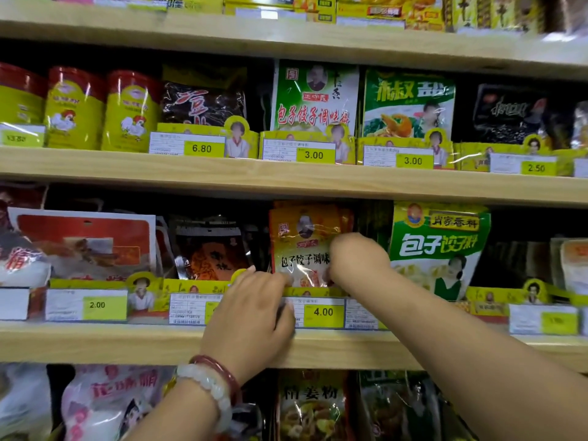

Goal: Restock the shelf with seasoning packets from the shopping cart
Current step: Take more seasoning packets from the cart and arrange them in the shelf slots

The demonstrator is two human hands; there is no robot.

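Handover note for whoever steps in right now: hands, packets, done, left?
Left hand: fingers at the lower left edge of the orange seasoning packets, by the 4.00 price tag; grip unclear.
Right hand: curled on the packets' right side.
Packets stand upright in their slot on the middle shelf.
Done: this stack is in.
Left: straighten, release. The cart is out of view.

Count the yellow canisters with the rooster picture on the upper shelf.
3. All stand in a row at the left end: one cut off by the frame edge, one beside it, and one next to the dark packet. More may be hidden behind.
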